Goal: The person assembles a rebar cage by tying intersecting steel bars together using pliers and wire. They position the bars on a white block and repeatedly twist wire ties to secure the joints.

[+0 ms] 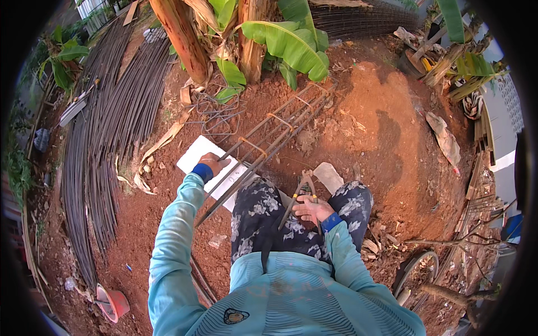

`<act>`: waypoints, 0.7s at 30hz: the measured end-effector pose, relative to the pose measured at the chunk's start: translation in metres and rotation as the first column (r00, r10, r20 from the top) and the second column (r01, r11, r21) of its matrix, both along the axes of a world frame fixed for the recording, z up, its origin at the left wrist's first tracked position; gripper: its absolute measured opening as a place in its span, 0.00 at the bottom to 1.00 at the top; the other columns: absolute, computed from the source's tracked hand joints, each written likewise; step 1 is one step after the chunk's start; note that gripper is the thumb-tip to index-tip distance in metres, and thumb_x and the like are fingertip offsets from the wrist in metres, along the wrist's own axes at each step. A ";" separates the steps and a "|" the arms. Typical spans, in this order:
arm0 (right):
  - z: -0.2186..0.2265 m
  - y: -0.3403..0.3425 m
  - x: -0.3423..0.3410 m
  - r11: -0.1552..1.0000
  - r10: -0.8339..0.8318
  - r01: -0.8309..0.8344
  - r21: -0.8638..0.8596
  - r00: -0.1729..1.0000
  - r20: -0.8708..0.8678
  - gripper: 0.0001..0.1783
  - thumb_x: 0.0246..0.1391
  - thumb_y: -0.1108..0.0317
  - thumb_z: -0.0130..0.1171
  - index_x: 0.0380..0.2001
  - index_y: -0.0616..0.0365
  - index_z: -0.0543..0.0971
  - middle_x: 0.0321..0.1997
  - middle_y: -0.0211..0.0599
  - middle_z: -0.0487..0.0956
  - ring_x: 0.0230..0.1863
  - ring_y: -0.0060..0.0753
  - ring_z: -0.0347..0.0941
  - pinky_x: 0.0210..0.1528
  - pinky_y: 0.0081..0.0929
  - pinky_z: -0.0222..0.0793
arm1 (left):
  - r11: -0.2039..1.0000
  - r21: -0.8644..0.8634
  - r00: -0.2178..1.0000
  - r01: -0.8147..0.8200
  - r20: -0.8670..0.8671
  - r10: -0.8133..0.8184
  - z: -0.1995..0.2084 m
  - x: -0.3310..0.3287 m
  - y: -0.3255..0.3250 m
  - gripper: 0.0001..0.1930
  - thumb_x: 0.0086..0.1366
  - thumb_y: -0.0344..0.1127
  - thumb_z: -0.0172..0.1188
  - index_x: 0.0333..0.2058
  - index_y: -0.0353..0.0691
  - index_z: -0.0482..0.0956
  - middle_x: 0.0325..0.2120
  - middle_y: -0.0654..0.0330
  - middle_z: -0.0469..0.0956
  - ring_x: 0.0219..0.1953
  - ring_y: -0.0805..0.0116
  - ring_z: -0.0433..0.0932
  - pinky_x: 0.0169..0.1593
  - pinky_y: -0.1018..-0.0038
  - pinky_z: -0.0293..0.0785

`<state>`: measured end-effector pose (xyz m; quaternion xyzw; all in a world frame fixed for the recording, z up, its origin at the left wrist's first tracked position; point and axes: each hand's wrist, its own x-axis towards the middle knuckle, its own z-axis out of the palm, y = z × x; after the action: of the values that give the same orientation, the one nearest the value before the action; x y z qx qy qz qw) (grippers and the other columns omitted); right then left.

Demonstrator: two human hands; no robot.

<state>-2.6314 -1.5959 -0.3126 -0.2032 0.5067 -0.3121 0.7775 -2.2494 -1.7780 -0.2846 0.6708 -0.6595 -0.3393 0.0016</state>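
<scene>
Two hands busy on a rebar cage point(274, 137): long thin steel bars w/ rusty square ties, lying on red dirt ground point(381, 129), near end over a flat white board point(196, 154). Left hand point(213, 163), arm stretched fwd in teal sleeve, fingers curled round a bar at cage's near end. Right hand point(311, 210) rests on patterned-trouser lap, closed on pincers point(300, 196) w/ metal handles, jaws pointing away. Loose rebar bundles point(112, 129) lie at ground's left edge.

Left arm extended forward and to the left, its hand point(213, 162) closed with fingers curled, palm turned inward. Right arm bent at the elbow, its hand point(311, 210) resting over the lap, fingers wrapped shut, knuckles upward.
</scene>
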 end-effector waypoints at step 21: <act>0.013 0.001 0.001 0.946 -0.152 0.121 -0.300 0.985 -0.082 0.30 0.65 0.50 0.50 0.65 0.50 0.61 0.69 0.47 0.61 0.66 0.46 0.61 0.59 0.40 0.63 | 0.994 -0.105 0.975 -0.006 0.219 0.029 0.047 0.169 0.090 0.28 0.58 0.62 0.62 0.39 0.39 0.85 0.26 0.49 0.81 0.34 0.51 0.81 0.41 0.60 0.75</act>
<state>-2.6301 -1.5953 -0.3000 -0.2967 0.5074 -0.4261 0.6877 -2.0803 -1.6879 -0.2374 0.7089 -0.6666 -0.2280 -0.0337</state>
